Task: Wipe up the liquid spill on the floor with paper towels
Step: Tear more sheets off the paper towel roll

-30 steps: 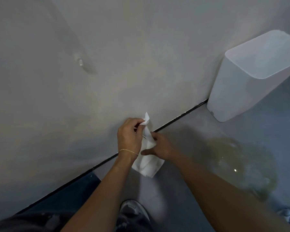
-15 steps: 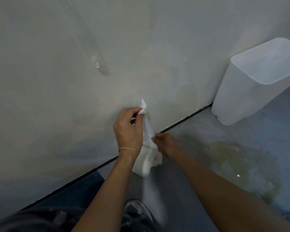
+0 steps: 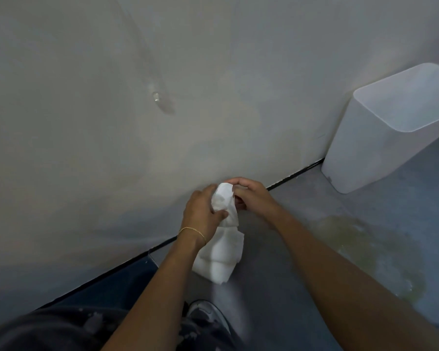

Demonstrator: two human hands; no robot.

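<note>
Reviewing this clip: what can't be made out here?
- Head view: inside of the white bin, its far side cut off by the right edge.
- How many sheets the paper towels hold; left hand and right hand cover the top.
- Spill: faint edges.

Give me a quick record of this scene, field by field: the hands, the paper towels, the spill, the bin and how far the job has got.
left hand: grip closed on the paper towels
right hand: pinching the top of the paper towels
paper towels: white bundle held above the floor, apart from the spill
spill: yellowish puddle on the grey floor, right of the hands
bin: white, open top, standing against the wall
progress: spill not yet wiped
</note>
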